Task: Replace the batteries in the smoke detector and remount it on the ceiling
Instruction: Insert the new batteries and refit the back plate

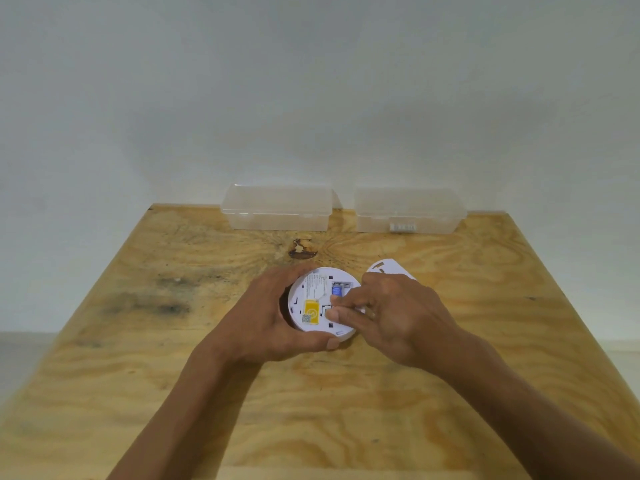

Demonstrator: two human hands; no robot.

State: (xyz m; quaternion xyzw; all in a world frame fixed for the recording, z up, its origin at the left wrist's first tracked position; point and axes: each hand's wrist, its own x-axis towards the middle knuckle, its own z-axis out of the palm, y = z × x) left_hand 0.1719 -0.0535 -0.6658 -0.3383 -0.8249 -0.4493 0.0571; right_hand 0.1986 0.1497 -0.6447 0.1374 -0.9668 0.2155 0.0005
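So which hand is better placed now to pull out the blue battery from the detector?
The right hand, probably. Its fingertips already rest at the battery compartment, just beside the blue battery. The left hand wraps the smoke detector rim and steadies it above the table.

One head-worn view looks forward and steeply down across the plywood desk (346, 393) toward the pale wall (311, 98) behind it (wide-angle, so the desk's edges splay outward). It sits close above the desk's near edge; the far edge meets the wall mid-picture.
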